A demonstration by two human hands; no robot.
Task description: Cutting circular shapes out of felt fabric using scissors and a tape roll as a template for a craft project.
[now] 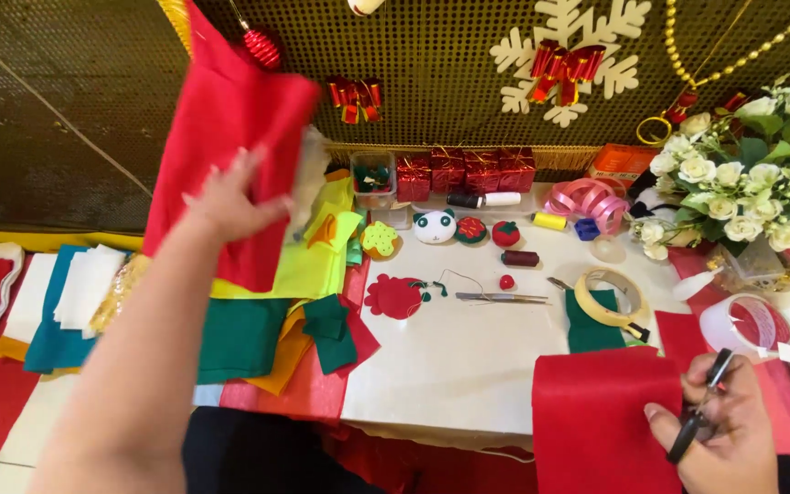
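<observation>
Left hand [229, 203] gripping raised red felt sheet [223, 137]; right hand [722, 430] closed around black scissors [699, 416] beside second red felt piece [601, 416]. Probable risk: lifted sheet dragging stacked felt scraps [308, 302] off table [468, 366]; blades snagging felt.

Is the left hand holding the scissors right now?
No: the left hand is lifting a red felt sheet, while the scissors are in the right hand.

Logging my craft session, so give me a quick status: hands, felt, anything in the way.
Left hand lifts red felt sheet above the felt pile. Right hand grips scissors beside red felt piece. Tape roll sits close behind it.
</observation>
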